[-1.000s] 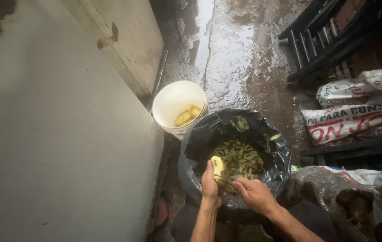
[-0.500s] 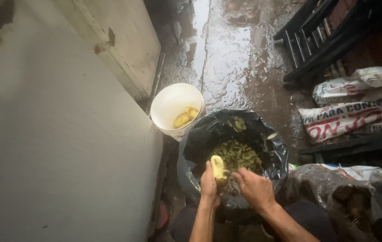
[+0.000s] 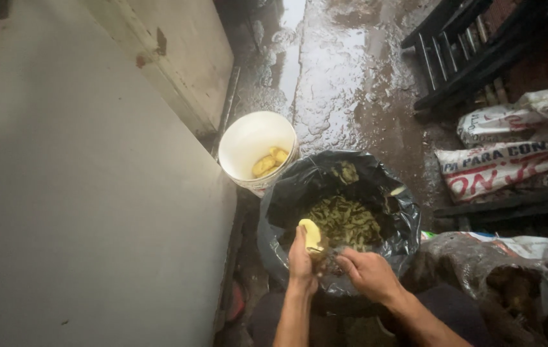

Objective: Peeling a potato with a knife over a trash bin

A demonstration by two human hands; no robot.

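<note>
Pale wall point(image 3: 81, 193) at left; beside it a white bucket point(image 3: 248, 138) on the wet floor point(image 3: 344, 71), yellow peeled pieces point(image 3: 269, 162) inside. Left hand point(image 3: 301, 260) grips a yellow, part-peeled fruit point(image 3: 313, 236) over the black bag point(image 3: 287, 199) of green peelings point(image 3: 344, 222); right hand point(image 3: 369, 273) closes against the fruit's lower end, what it holds hidden. Printed sacks point(image 3: 505, 164) lie at right.

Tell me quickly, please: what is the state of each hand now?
Left hand: closed around a pale yellow peeled piece, over the black bag.
Right hand: closed at the piece's lower end; what it grips cannot be told.
</note>
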